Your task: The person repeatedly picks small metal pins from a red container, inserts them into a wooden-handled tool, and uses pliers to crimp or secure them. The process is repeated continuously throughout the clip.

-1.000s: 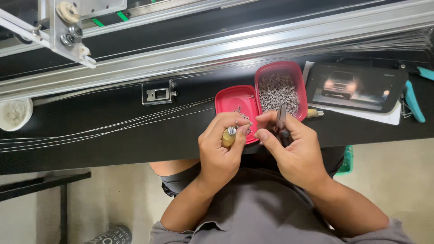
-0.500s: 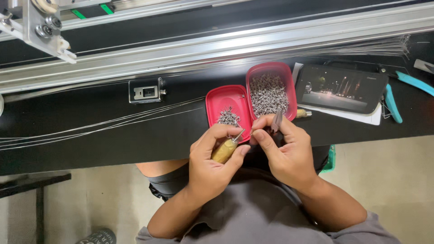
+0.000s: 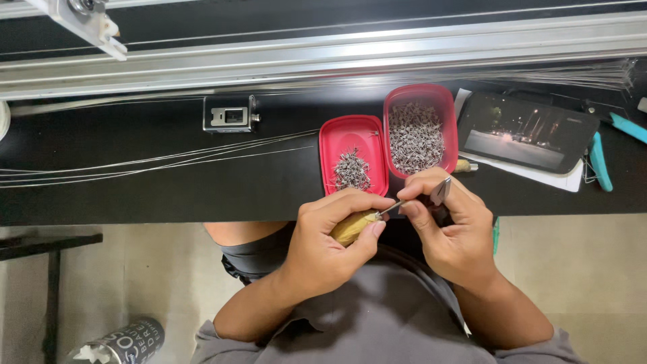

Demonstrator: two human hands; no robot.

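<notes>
Two hands close together at the edge of the black table [image 3: 168, 195]: left hand [image 3: 333, 239] clenched around a yellow-handled tool [image 3: 354, 228], right hand [image 3: 448, 229] pinching a small metal piece [image 3: 441, 191] at its tip. Just beyond, two red trays [image 3: 387, 131] of small grey metal parts [image 3: 414, 135], a tablet [image 3: 526, 131] to the right

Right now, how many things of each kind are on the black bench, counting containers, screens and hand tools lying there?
Red containers: 2, a shallow red lid and a deeper red box, both holding small metal pieces.
Screens: 1, a dark tablet.
Teal-handled tools: 2, one beside the tablet, one at the far edge.
Total: 5
</notes>
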